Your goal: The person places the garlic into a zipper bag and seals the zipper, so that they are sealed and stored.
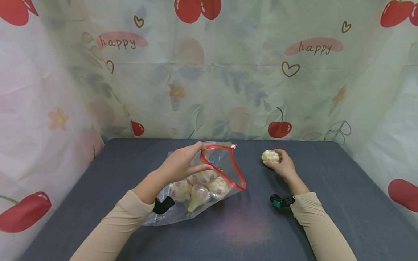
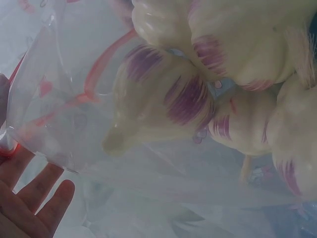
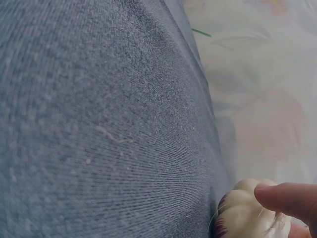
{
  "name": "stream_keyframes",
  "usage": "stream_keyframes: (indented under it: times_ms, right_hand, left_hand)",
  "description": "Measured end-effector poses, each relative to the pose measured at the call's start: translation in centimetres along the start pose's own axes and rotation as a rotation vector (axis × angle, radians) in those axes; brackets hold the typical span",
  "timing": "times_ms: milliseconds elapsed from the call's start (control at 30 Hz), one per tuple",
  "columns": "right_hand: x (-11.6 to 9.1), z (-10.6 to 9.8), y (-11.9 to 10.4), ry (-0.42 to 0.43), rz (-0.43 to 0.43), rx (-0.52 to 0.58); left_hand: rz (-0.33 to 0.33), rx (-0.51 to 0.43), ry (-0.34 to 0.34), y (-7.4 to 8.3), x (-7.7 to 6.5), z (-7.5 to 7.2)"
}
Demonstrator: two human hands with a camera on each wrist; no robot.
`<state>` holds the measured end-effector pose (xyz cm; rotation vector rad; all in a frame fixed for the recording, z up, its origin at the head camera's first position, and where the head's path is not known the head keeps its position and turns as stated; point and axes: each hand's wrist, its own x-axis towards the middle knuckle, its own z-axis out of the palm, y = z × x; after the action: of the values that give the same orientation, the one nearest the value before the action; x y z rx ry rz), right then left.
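Near the desk's point(image 1: 316, 159) far edge, the right grip point(image 1: 283, 166) pinches 1 garlic bulb point(image 1: 269, 156), right of the bag mouth point(image 1: 240, 172) the left grip point(image 1: 181, 161) pinches.

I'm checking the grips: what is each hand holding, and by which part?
The left hand holds the bag by its red-edged mouth; the right hand holds a garlic bulb by its sides.

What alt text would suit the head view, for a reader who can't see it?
A person's left hand holds open the red-edged mouth of a clear plastic bag containing garlic bulbs, while the right hand grips another bulb to the bag's right. The hands work over a dark table before a cherry-print backdrop.
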<state>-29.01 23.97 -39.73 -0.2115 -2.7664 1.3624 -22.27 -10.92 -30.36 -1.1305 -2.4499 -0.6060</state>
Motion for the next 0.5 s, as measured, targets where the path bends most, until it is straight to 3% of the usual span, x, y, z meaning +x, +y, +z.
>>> stream_keyframes:
  times_ms: [500]
  right_hand:
    - [0.0,-0.44,0.44,0.021,0.029,0.025]
  left_hand:
    - [0.026,0.01,0.022,0.02,-0.03,0.07]
